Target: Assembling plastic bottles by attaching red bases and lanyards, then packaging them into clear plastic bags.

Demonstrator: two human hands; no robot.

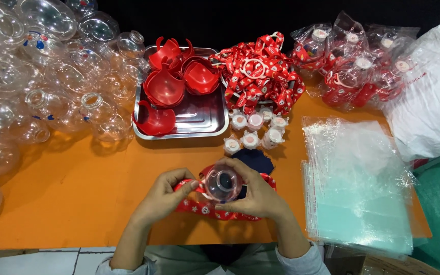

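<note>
Orange tabletop [77,193] carries everything we see from the head camera. Near its front edge, at the middle, our right hand [258,196] wraps a clear round plastic bottle [221,184], mouth turned up toward us, fingers closed around its side. Our left hand [164,196] pinches a red patterned fabric strap [199,208] just beside the bottle, thumb and forefinger together on it; the strap loops under both hands. A dark blue cloth [254,159] lies on the table just behind the bottle.

Toward the back edge, a steel tray [199,119] holds red plastic cup-shaped holders [166,86]. Right of it a heap of red straps with white rings [258,71]. Between heap and hands, a cluster of small white caps [253,133].

Along the left edge, a big pile of clear empty bottles [36,76]. At the back right corner, bagged finished sets [352,66]. By the right edge, a stack of clear plastic sleeves [357,188], a white sack [429,97] behind it.
</note>
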